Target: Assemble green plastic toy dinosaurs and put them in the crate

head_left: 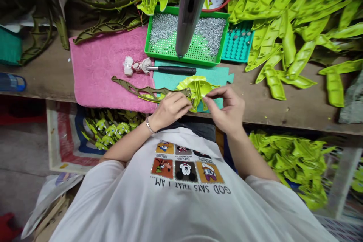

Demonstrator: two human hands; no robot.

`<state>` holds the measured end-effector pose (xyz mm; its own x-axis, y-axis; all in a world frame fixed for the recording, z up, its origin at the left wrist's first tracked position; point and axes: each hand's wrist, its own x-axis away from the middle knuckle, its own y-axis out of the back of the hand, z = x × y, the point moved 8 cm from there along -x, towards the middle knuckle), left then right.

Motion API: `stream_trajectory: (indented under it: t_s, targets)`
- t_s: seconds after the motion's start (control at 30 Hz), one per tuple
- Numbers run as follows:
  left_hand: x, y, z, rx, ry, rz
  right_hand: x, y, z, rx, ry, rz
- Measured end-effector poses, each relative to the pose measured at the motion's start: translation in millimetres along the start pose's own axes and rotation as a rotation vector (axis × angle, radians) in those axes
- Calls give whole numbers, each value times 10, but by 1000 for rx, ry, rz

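Note:
A frilled lime-green plastic toy part (197,87) lies hollow side up on the teal foam mat, with a long curved olive-green plastic piece (133,86) reaching left from it. My left hand (173,109) is closed over the joint between the two, fingers curled on the olive piece's end. My right hand (228,107) pinches thumb and forefinger together at the right side of the lime part. Whatever sits in that pinch is too small to make out. Just behind lies a black-handled hammer (177,70), its head wrapped in whitish cloth.
Behind the hammer stands a green perforated tray (184,59) of small metal screws or pins, beside a teal cupped tray (236,47). Lime pods (289,41) heap at right, olive pieces (110,26) at back left. A grey pole-like tool (190,11) hangs overhead. A pink towel (99,68) covers the left.

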<state>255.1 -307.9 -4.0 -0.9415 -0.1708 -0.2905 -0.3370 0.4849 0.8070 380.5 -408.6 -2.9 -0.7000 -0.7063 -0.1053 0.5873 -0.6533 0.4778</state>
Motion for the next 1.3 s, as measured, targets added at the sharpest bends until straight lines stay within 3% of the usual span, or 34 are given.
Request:
stream_trajectory:
  t_s: [0.17, 0.37, 0.67, 1.03, 1.3]
  targets:
    - [21, 136, 178, 146, 157, -84, 196, -382, 174, 242, 153, 105]
    - [28, 151, 211, 212, 247, -87, 232, -608, 149, 340, 140, 12]
    - [35, 52, 215, 57, 173, -36, 202, -467, 134, 344, 149, 63]
    - [81, -170, 191, -137, 72, 47, 290, -386, -9, 362, 112, -9]
    - [112, -144, 208, -114, 92, -22, 279, -397, 27, 420, 132, -17]
